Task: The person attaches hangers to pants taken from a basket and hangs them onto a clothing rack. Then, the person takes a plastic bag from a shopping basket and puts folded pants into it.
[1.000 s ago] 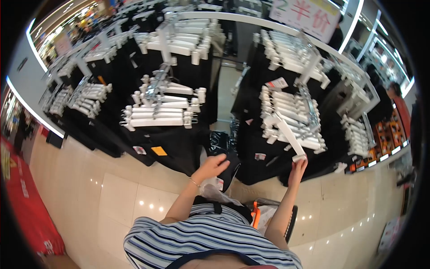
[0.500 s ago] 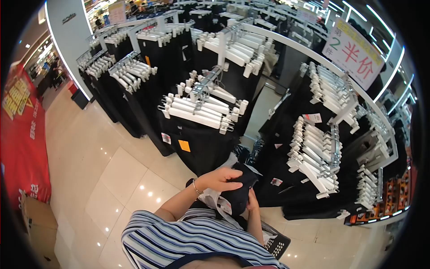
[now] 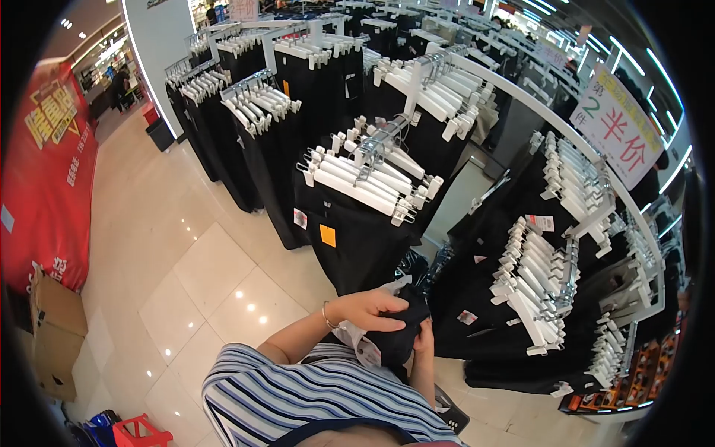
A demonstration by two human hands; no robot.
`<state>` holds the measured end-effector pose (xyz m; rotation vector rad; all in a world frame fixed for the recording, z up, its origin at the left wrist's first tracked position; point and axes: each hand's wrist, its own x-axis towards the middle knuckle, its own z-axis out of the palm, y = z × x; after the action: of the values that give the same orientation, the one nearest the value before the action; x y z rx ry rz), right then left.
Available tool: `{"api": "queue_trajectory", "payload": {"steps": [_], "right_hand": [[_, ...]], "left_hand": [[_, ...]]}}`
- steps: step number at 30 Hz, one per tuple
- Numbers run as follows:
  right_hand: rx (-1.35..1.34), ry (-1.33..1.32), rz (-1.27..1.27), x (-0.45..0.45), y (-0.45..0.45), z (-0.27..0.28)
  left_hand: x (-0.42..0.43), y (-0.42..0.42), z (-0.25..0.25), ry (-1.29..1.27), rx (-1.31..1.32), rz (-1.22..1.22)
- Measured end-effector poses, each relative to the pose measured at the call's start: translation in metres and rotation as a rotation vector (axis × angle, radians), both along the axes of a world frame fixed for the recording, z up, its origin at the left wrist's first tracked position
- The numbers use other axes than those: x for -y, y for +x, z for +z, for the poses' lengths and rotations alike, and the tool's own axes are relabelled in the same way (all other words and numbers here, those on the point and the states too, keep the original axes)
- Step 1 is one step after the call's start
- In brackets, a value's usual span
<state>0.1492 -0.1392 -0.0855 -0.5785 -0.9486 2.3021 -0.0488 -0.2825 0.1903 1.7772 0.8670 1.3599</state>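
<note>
A bundle of dark folded cloth [image 3: 395, 339] is held in front of my striped top. My left hand [image 3: 372, 309], with a bracelet at the wrist, is closed over the cloth's left side. My right hand [image 3: 424, 337] grips its right edge, the fingers partly hidden by the cloth. Crumpled whitish plastic [image 3: 365, 349] hangs beside the bundle under my left hand. Just beyond, black trousers [image 3: 354, 249] with a yellow tag [image 3: 328, 236] hang from white hangers [image 3: 361, 181]. More white hangers [image 3: 532, 287] carry black garments to the right.
Curved white rack rails [image 3: 521, 93] run across the view, with a half-price sign [image 3: 618, 127] at the right. On the left are a red banner [image 3: 52, 179], a cardboard box [image 3: 58, 335] and a red basket [image 3: 141, 432]. A dark basket [image 3: 453, 417] stands beside my right arm.
My right hand has left the hanger on the right rack and come down to the dark cloth. My left hand has closed on it. The view has turned left.
</note>
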Motion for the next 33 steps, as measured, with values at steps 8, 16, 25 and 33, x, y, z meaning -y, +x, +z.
{"api": "queue_trajectory", "payload": {"steps": [8, 16, 25, 33], "right_hand": [[-0.241, -0.61, 0.222, 0.013, -0.008, 0.009], [-0.081, -0.294, -0.437, -0.009, 0.061, -0.016], [0.68, 0.829, -0.819, -0.003, 0.103, 0.123], [0.534, 0.799, -0.935, -0.011, 0.097, 0.229]], "left_hand": [[-0.004, 0.013, 0.005, 0.088, -0.072, -0.14], [0.0, -0.012, 0.013, 0.062, -0.115, -0.027], [-0.011, -0.041, 0.002, -0.096, -0.217, 0.541], [-0.078, -0.063, 0.014, -0.144, -0.281, 0.706]]}}
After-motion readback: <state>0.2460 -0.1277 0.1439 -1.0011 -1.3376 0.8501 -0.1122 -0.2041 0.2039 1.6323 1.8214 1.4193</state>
